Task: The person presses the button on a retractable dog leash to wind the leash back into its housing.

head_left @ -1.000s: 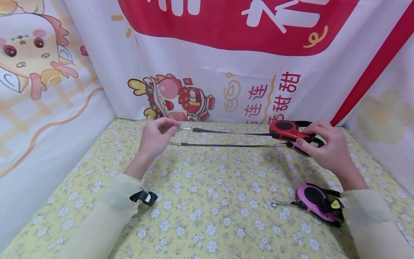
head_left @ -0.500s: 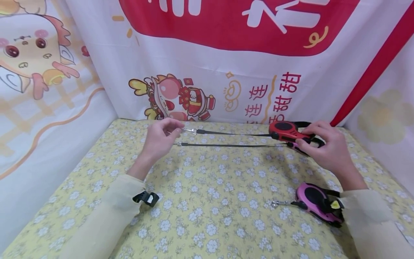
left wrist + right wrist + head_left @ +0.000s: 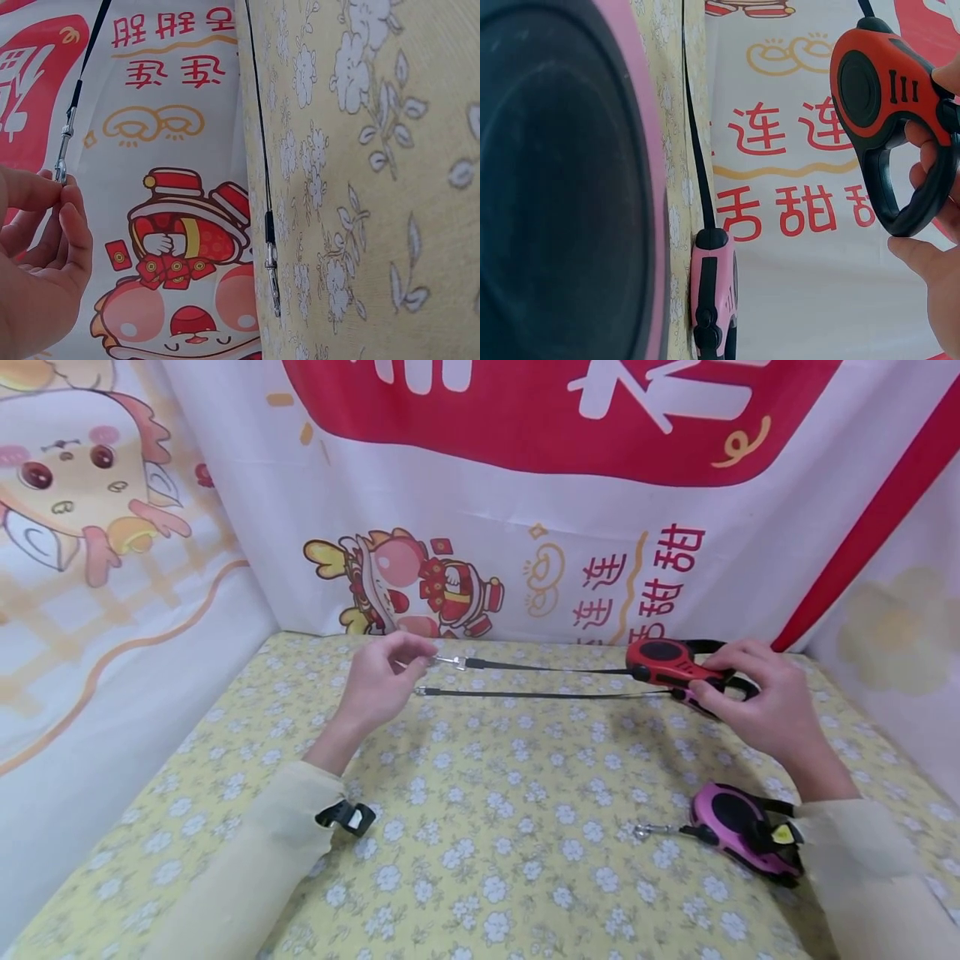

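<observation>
Your left hand is pinching the metal clip at its fingertips, while your right hand is gripping the red leash. The taut cord is risking a snap-back if that thin pinch slips.

Open cloth btwn hands; obstacles: taut black cords far side, pink leash near-right.

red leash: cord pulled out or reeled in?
Pulled out. The black cord spans from the red leash housing, gripped by the right hand, to the metal clip pinched by the left hand.
</observation>
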`<state>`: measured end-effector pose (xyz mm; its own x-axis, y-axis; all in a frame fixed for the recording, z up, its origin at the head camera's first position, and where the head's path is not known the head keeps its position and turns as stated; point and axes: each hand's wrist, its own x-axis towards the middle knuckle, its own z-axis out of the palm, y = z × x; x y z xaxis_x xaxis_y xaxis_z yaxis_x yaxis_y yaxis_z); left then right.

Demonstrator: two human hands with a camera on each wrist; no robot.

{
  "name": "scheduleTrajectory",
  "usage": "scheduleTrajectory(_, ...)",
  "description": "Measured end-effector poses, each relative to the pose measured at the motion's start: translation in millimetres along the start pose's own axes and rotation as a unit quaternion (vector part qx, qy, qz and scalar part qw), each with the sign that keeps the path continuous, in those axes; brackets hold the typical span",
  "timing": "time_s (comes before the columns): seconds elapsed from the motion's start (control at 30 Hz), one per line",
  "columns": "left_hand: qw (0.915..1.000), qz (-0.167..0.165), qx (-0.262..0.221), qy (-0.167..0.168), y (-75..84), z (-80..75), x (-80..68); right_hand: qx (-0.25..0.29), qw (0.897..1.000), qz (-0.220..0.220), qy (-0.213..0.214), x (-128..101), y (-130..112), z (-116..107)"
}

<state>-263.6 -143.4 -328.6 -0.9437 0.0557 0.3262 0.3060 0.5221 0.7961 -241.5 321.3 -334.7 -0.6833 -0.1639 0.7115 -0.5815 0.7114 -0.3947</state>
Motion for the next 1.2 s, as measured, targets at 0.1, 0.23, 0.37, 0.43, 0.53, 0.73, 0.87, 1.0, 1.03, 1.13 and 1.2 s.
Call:
scheduleTrajectory(0.1,1.0000,0.000,0.001,0.002,1.4,0.0,-0.2,-0.003,1.000,0.004,-0.002,0.5,-1.1,0.0)
scheduleTrajectory(0.23,1.0000,0.003,-0.002,-0.002,1.4,0.6,-0.1,-0.002,1.000,0.012,-0.005,0.0,-1.3,-0.3)
scheduleTrajectory(0.37,1.0000,0.007,-0.004,-0.005,0.8,1.5,-0.2,0.000,1.000,0.010,-0.007,0.2,-0.7,0.3)
scheduleTrajectory(0.43,0.9999,0.008,-0.004,-0.005,0.9,1.9,-0.3,0.002,1.000,0.007,-0.009,0.6,-1.0,0.5)
scheduleTrajectory(0.53,1.0000,0.009,-0.002,-0.003,1.0,2.3,-0.5,0.005,1.000,0.006,-0.010,1.1,-1.3,1.4)
scheduleTrajectory(0.73,1.0000,0.007,0.002,-0.004,0.6,3.2,-0.5,0.004,1.000,0.003,-0.012,0.6,-2.4,2.2)
scheduleTrajectory(0.87,1.0000,0.003,0.003,-0.007,1.1,3.8,-1.0,0.004,1.000,0.009,-0.016,0.7,-2.4,1.7)
scheduleTrajectory(1.0,1.0000,0.005,0.000,-0.008,2.2,4.7,-1.5,0.003,1.000,0.013,-0.015,0.3,-2.7,1.4)
scheduleTrajectory(1.03,0.9999,0.007,-0.001,-0.009,2.4,4.9,-1.6,0.003,1.000,0.013,-0.015,0.2,-2.9,1.4)
scheduleTrajectory(1.13,0.9999,0.012,-0.002,-0.011,2.6,5.5,-1.9,0.001,1.000,0.013,-0.015,0.1,-3.5,1.7)
scheduleTrajectory(1.2,0.9998,0.014,-0.002,-0.013,2.2,5.9,-2.0,-0.001,1.000,0.011,-0.015,-0.1,-3.8,2.0)
